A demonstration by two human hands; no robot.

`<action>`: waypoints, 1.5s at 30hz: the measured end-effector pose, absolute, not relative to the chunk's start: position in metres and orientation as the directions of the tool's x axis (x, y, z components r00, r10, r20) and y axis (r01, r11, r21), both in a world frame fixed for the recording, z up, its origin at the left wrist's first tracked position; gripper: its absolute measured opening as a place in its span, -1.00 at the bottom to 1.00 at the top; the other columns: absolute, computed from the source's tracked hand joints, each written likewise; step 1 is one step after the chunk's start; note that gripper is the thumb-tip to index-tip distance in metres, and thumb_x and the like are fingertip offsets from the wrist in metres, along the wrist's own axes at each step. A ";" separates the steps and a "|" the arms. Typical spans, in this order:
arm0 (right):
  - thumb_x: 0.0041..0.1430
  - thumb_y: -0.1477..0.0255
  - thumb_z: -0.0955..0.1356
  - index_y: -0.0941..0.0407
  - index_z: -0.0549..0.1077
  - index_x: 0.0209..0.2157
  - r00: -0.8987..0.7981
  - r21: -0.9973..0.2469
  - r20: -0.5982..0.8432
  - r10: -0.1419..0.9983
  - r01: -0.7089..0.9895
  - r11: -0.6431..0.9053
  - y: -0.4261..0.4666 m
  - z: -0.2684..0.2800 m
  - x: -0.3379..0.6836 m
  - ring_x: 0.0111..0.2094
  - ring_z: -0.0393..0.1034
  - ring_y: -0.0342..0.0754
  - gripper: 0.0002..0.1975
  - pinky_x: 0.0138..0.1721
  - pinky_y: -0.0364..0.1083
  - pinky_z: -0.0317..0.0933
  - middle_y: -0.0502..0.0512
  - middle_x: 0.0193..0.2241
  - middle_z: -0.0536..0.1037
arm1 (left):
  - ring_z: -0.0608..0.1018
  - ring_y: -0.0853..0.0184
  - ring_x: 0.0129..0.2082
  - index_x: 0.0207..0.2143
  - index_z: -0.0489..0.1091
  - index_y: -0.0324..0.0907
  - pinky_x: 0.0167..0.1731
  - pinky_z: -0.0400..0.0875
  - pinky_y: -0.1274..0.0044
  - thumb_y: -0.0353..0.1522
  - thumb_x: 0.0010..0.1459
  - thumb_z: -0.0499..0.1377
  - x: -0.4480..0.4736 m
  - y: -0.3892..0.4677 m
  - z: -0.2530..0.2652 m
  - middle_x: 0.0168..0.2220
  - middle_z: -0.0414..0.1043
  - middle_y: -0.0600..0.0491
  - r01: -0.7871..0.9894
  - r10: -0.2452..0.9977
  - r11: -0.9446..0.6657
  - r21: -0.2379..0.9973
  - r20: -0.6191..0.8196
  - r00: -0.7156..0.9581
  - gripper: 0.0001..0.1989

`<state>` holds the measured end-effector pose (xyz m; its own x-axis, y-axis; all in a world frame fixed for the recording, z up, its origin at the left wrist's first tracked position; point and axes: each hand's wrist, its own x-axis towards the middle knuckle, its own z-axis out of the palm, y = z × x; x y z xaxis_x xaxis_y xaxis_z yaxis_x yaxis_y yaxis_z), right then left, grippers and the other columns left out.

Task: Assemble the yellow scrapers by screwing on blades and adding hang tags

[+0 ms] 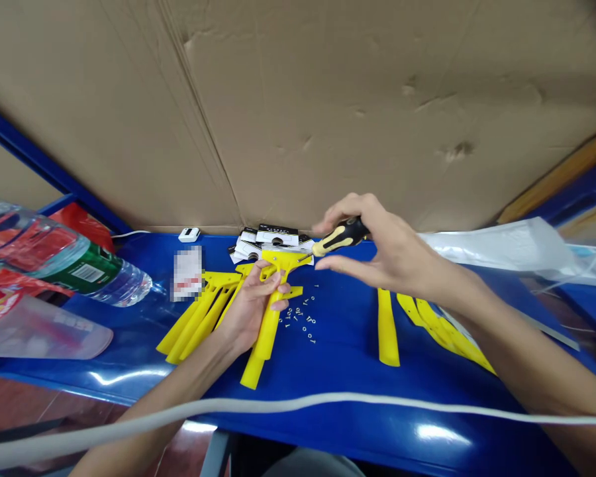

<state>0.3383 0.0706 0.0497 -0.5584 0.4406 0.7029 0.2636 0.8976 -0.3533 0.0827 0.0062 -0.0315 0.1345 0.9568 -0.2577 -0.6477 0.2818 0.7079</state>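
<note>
My left hand [258, 298] is wrapped round the handle of a yellow T-shaped scraper [267, 334], whose wide head points away from me. In my right hand [385, 248] is a screwdriver [342, 236] with a black and cream handle; its butt rests against the palm while the fingers and thumb are loosely spread round it. The screwdriver's tip meets the right end of the scraper's head. Another yellow scraper [251, 372] lies under the held one. Small screws and nuts [298, 317] are scattered on the blue table [322, 371] just right of my left hand.
Several yellow scrapers [198, 318] lie at left, with more yellow pieces [388, 328] at right. Black and white packets [277, 235] sit at the back by the cardboard wall [328, 119]. A water bottle [74, 262] and plastic cup [54, 328] are at left. A white cable [338, 397] crosses the foreground.
</note>
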 end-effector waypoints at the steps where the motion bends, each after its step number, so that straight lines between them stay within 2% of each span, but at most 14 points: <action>1: 0.36 0.26 0.53 0.01 0.43 0.11 -0.580 -0.362 0.685 0.442 0.255 0.897 0.070 0.050 0.338 -0.02 0.61 0.14 -0.61 0.05 0.15 0.53 0.20 0.03 0.64 | 0.50 0.47 -0.36 -0.06 0.35 -0.03 -0.53 0.27 0.68 -0.54 0.09 0.50 0.082 0.007 -0.032 -0.11 0.45 0.09 -0.648 0.957 0.281 0.708 -0.258 0.133 -0.51; 3: 0.39 0.30 0.51 0.01 0.43 0.13 -0.609 -0.396 0.649 0.456 0.241 0.886 0.071 0.050 0.338 0.01 0.61 0.14 -0.64 0.06 0.15 0.53 0.21 0.06 0.64 | 0.50 0.47 -0.36 -0.07 0.35 -0.04 -0.53 0.27 0.68 -0.54 0.09 0.50 0.082 0.007 -0.031 -0.13 0.44 0.09 -0.650 0.958 0.278 0.708 -0.257 0.130 -0.51; 6: 0.41 0.30 0.50 0.01 0.46 0.10 -0.546 -0.379 0.697 0.464 0.268 0.886 0.072 0.050 0.337 -0.08 0.62 0.11 -0.69 -0.01 0.12 0.53 0.16 -0.03 0.67 | 0.50 0.47 -0.36 -0.07 0.34 -0.04 -0.53 0.27 0.69 -0.54 0.08 0.50 0.083 0.007 -0.030 -0.13 0.44 0.09 -0.645 0.957 0.282 0.711 -0.259 0.133 -0.50; 10: 0.41 0.30 0.49 0.01 0.47 0.13 -0.608 -0.365 0.675 0.418 0.217 0.905 0.073 0.052 0.338 0.07 0.58 0.15 -0.67 0.11 0.14 0.48 0.21 0.09 0.63 | 0.50 0.47 -0.37 -0.11 0.33 -0.07 -0.53 0.28 0.67 -0.51 0.11 0.50 0.084 0.006 -0.031 -0.14 0.44 0.10 -0.617 0.956 0.290 0.732 -0.256 0.146 -0.54; 14: 0.42 0.27 0.49 0.02 0.54 -0.06 -0.585 -0.364 0.678 0.444 0.257 0.895 0.070 0.055 0.338 -0.18 0.60 0.05 -0.83 -0.09 0.05 0.50 0.10 -0.17 0.67 | 0.51 0.47 -0.35 -0.10 0.34 -0.06 -0.51 0.29 0.67 -0.51 0.12 0.50 0.084 0.005 -0.034 -0.12 0.45 0.09 -0.613 0.958 0.286 0.736 -0.236 0.164 -0.55; 16: 0.37 0.23 0.52 0.03 0.53 -0.07 -0.581 -0.348 0.687 0.437 0.264 0.899 0.069 0.056 0.338 -0.14 0.59 0.09 -0.77 -0.08 0.07 0.50 0.14 -0.13 0.66 | 0.51 0.46 -0.35 -0.07 0.33 -0.04 -0.52 0.27 0.68 -0.51 0.11 0.51 0.085 0.005 -0.035 -0.15 0.44 0.10 -0.615 0.955 0.295 0.731 -0.246 0.165 -0.51; 19: 0.40 0.26 0.49 0.01 0.49 0.04 -0.636 -0.408 0.626 0.451 0.226 0.885 0.069 0.054 0.337 -0.01 0.60 0.14 -0.73 -0.01 0.12 0.52 0.19 0.01 0.65 | 0.51 0.45 -0.36 -0.08 0.32 -0.05 -0.52 0.27 0.68 -0.51 0.10 0.51 0.086 0.005 -0.035 -0.18 0.43 0.11 -0.614 0.954 0.297 0.732 -0.253 0.159 -0.50; 23: 0.39 0.26 0.51 0.00 0.48 0.07 -0.558 -0.359 0.706 0.436 0.249 0.900 0.072 0.051 0.337 -0.10 0.63 0.10 -0.69 -0.02 0.11 0.53 0.13 -0.08 0.68 | 0.49 0.47 -0.37 -0.10 0.31 -0.05 -0.53 0.26 0.67 -0.52 0.10 0.51 0.087 0.005 -0.032 -0.17 0.43 0.11 -0.617 0.953 0.299 0.728 -0.260 0.155 -0.51; 26: 0.36 0.27 0.53 0.00 0.47 0.10 -0.606 -0.366 0.667 0.434 0.241 0.899 0.073 0.053 0.339 0.04 0.60 0.16 -0.65 0.05 0.15 0.52 0.20 0.06 0.65 | 0.50 0.46 -0.36 -0.09 0.32 -0.04 -0.52 0.26 0.67 -0.53 0.08 0.51 0.085 0.005 -0.032 -0.15 0.43 0.11 -0.626 0.952 0.299 0.720 -0.265 0.151 -0.50; 30: 0.38 0.27 0.52 0.00 0.51 -0.02 -0.584 -0.391 0.649 0.487 0.293 0.872 0.071 0.056 0.342 -0.14 0.63 0.09 -0.77 -0.08 0.09 0.54 0.11 -0.11 0.69 | 0.51 0.46 -0.35 -0.06 0.32 -0.01 -0.52 0.28 0.67 -0.53 0.09 0.51 0.082 0.006 -0.034 -0.10 0.45 0.10 -0.635 0.955 0.293 0.715 -0.255 0.153 -0.48; 34: 0.34 0.25 0.54 0.00 0.48 0.07 -0.584 -0.417 0.650 0.487 0.262 0.870 0.069 0.056 0.341 -0.02 0.63 0.14 -0.64 0.01 0.11 0.54 0.17 0.00 0.68 | 0.52 0.46 -0.34 -0.05 0.32 -0.02 -0.52 0.27 0.69 -0.54 0.09 0.50 0.082 0.006 -0.033 -0.11 0.46 0.09 -0.635 0.955 0.291 0.716 -0.253 0.152 -0.47; 38: 0.37 0.31 0.52 0.00 0.50 0.03 -0.551 -0.388 0.698 0.457 0.246 0.888 0.068 0.054 0.338 -0.11 0.65 0.09 -0.73 -0.02 0.09 0.54 0.10 -0.10 0.69 | 0.51 0.46 -0.36 -0.06 0.32 -0.03 -0.52 0.28 0.68 -0.53 0.08 0.51 0.086 0.004 -0.031 -0.14 0.45 0.10 -0.621 0.955 0.292 0.727 -0.259 0.146 -0.48; 41: 0.35 0.29 0.53 0.00 0.48 0.10 -0.589 -0.381 0.672 0.449 0.246 0.891 0.068 0.053 0.338 -0.02 0.63 0.13 -0.64 0.02 0.13 0.54 0.17 0.01 0.67 | 0.51 0.45 -0.36 -0.08 0.33 -0.04 -0.53 0.27 0.68 -0.50 0.08 0.52 0.087 0.004 -0.032 -0.17 0.44 0.10 -0.605 0.951 0.305 0.736 -0.266 0.156 -0.49; 45: 0.41 0.30 0.50 0.01 0.53 -0.02 -0.601 -0.387 0.650 0.466 0.266 0.883 0.067 0.053 0.338 -0.16 0.65 0.06 -0.81 -0.11 0.06 0.55 0.09 -0.13 0.70 | 0.53 0.44 -0.34 -0.09 0.35 -0.04 -0.52 0.29 0.67 -0.51 0.09 0.52 0.087 0.004 -0.033 -0.14 0.46 0.09 -0.613 0.950 0.310 0.727 -0.258 0.174 -0.52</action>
<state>0.3382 0.0670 0.0530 -0.6008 0.4659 0.6496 0.2664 0.8828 -0.3868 0.0869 0.0035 -0.0326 0.1738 0.9503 -0.2583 -0.6130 0.3096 0.7269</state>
